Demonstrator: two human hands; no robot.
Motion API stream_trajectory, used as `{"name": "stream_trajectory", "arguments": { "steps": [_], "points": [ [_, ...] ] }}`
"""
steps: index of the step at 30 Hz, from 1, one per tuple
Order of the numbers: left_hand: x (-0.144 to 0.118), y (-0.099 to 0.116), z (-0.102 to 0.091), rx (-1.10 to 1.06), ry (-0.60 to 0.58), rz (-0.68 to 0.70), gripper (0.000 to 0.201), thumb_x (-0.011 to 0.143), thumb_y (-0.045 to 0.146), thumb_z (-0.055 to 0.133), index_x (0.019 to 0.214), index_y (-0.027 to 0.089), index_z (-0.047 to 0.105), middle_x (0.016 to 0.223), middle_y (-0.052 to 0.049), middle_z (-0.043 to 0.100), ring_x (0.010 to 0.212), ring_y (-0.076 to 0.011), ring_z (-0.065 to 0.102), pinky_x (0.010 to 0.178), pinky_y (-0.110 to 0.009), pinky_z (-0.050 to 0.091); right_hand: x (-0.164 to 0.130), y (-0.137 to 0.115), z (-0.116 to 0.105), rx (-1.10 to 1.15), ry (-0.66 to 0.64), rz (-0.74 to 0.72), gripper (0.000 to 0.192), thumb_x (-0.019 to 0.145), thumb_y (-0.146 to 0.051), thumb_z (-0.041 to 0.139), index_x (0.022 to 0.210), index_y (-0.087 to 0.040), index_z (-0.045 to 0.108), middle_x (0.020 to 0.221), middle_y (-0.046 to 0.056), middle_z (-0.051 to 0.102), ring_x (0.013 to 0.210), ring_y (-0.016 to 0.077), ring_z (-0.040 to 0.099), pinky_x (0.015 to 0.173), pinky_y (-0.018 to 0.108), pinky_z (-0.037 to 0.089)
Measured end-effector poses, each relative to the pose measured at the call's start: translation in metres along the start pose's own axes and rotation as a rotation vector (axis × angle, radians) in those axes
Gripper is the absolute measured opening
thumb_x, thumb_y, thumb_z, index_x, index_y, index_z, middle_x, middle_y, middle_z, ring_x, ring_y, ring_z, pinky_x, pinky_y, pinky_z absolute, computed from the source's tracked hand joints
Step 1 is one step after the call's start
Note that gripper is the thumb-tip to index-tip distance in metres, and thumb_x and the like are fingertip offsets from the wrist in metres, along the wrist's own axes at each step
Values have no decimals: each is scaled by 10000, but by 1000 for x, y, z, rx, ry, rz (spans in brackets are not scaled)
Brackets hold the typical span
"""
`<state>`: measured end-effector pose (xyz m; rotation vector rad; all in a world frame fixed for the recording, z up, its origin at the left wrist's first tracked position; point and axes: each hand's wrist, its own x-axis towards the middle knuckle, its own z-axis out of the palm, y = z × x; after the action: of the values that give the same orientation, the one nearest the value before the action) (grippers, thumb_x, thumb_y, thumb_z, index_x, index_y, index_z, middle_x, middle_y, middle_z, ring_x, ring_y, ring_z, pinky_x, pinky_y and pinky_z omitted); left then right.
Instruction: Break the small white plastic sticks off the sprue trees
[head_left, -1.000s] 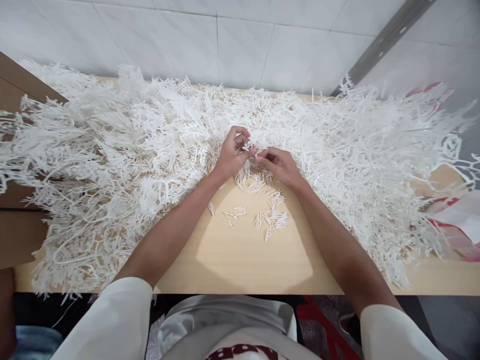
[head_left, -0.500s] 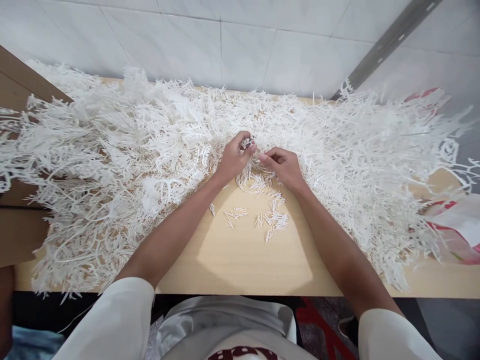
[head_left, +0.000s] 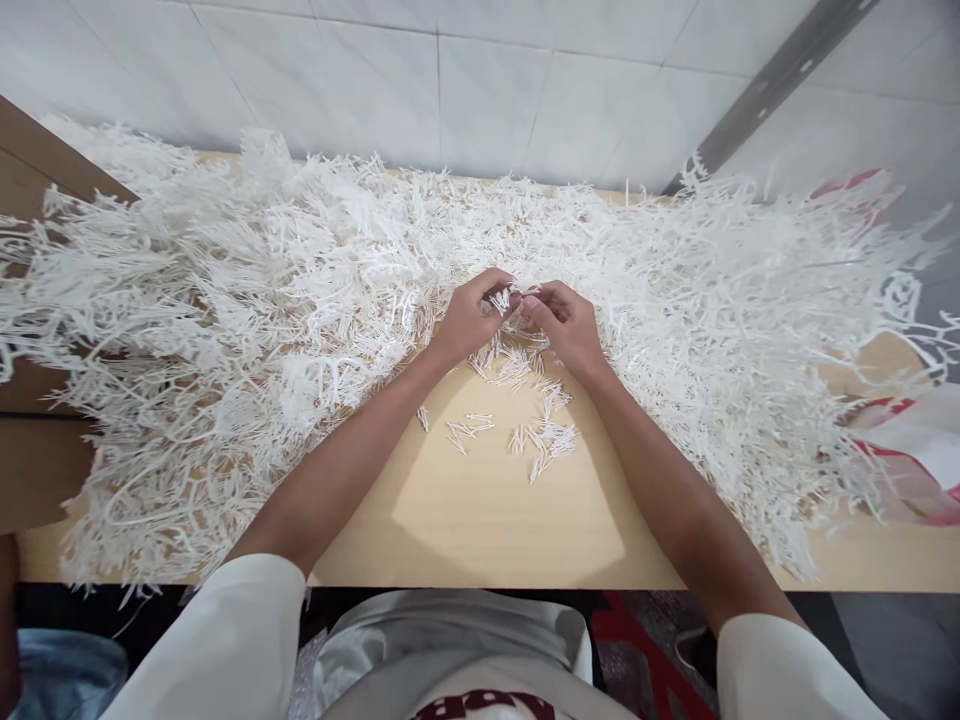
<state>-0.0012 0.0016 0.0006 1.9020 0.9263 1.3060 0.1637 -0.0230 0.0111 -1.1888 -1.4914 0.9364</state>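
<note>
From my remote seat, nearest me is the wooden table (head_left: 480,530), its front edge bare. Just beyond that bare patch lie loose white sticks (head_left: 544,435), scattered in small clusters. Past them both hands meet at the near edge of the white plastic heap (head_left: 247,300) that covers the far side of the table. Left hand (head_left: 469,320) and right hand (head_left: 566,325) are each closed, fingertips pinching one small white plastic piece (head_left: 504,298) between them, held just above the table. Risk, as I judge it: the piece is tiny and could slip from the pinch into the heap and get lost among lookalikes; a sleeve or forearm could sweep the loose sticks off the table's front edge. Writing: red letters on the shirt at the bottom, cut off, unreadable; red-printed bag (head_left: 919,450) at the table's right end, no legible text.
</note>
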Motion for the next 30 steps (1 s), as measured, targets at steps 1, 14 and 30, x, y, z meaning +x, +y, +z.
{"name": "stream_trajectory", "arguments": {
  "steps": [1,14,30],
  "points": [
    [0,0,0,5,-9,2,305,855,519,597,849,218,553,835,-18,618,787,-134,564,760,-296,482,0,0,0,-1,-2,4,364,763,-582,682,838,-230,626,736,-20,639,616,98,573,617,253,492],
    [-1,-3,1,-2,-9,3,292,879,494,570,1009,233,564,1056,-62,665,993,-176,632,854,-331,510,1,-1,1,-29,29,5,406,773,-630,639,798,-225,625,704,-15,641,604,108,580,631,267,495],
    [-3,6,3,120,12,-86,419,867,575,537,677,203,527,602,20,555,568,-107,473,548,-266,385,2,0,-5,-129,-98,-35,337,774,-490,677,643,-198,572,540,-49,451,514,77,355,509,250,290]
  ]
}}
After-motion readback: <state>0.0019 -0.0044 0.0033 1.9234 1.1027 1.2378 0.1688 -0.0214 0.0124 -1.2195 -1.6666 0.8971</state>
